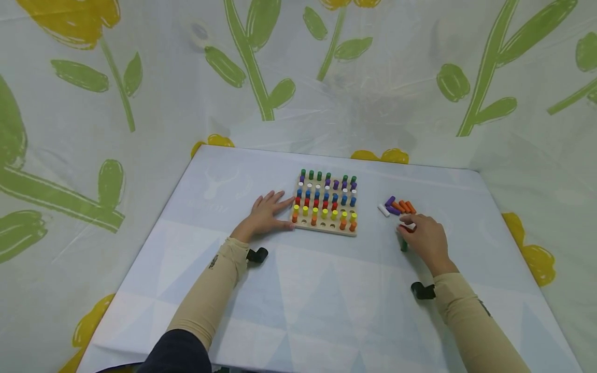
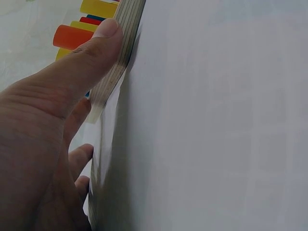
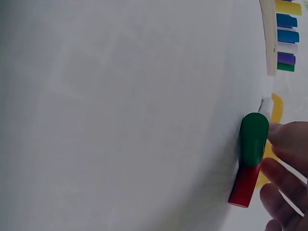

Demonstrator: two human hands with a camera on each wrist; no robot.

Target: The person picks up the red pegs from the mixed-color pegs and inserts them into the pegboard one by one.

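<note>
A wooden pegboard (image 1: 326, 230) with rows of coloured pegs lies on the table. My left hand (image 1: 266, 215) has its fingers spread at the board's left edge, and its thumb touches the board's side in the left wrist view. To the right of the board, my right hand (image 1: 426, 238) is low over loose pegs, with thumb and index finger curved and apart. Close to those fingertips lie a green peg (image 3: 254, 139) and a red peg (image 3: 244, 186); whether the fingertips touch them is unclear. The orange front row has several bare holes.
Beyond the right hand lie several loose orange pegs (image 1: 403, 207), purple pegs (image 1: 393, 210) and a white peg (image 1: 383, 210). A pale patterned cloth (image 1: 326, 295) covers the table. A flowered curtain (image 1: 373, 103) hangs behind.
</note>
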